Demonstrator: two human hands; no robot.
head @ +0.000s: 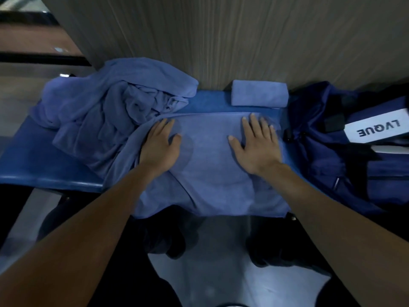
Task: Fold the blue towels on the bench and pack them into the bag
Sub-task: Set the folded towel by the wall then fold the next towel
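Two flat palms, left hand point(161, 145) and right hand point(256, 144), fingers straight and set apart, pressing the spread towel point(208, 165) at centre frame on the bench point(39, 165). Long axis toward the viewer, near end hanging off the bench edge. Folded towel point(259, 93) just above the right hand; crumpled pile point(115, 103) upper left. Bag point(345, 156) at right, nearer the right hand. Likely next: fold the hanging end upward.

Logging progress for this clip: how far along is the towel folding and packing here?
Early. Done: one folded towel sits at the back of the bench, not yet packed. In hand: the left hand and right hand lie flat on a spread towel. Left: the crumpled pile, and packing everything into the bag.
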